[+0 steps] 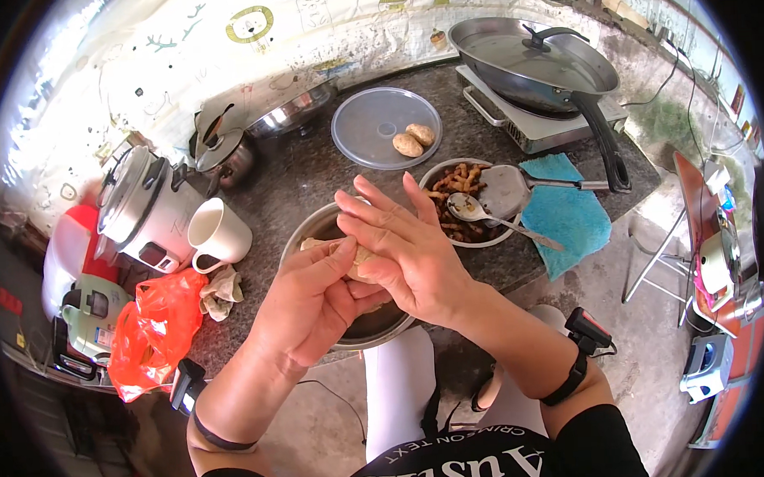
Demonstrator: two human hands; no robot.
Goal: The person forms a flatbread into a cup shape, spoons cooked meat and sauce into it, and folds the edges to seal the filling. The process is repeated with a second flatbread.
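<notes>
In the head view, your left hand (312,295) is curled round a lump of dough (362,258), its thumb bent over the near side. Your right hand (412,258) lies across it from the other side, fingers stretched out and parted rather than clenched; how firmly its palm presses, you cannot tell from here. The dough sits between your two hands, mostly hidden by them, with only a pale strip showing.

Right below your hands is a metal bowl (383,329), partly covered by them. Ahead of your right hand lies a clear plastic lid (363,131), with two dough pieces (414,140) side by side on its right part.

Just beyond your right hand, to its right, is a dish (476,242) of browned food (459,182); a spoon (465,206) and a spatula (505,194) rest in it, their handles reaching out over a blue cloth (576,219). Farther ahead and right of that hand, a pan (511,87) sits on a stove (525,131).

To the left of your left hand stands a white mug (220,230), with a crumpled rag (221,294) near it and a red bag (162,326) farther left. Past the mug is a cooker (158,217).
</notes>
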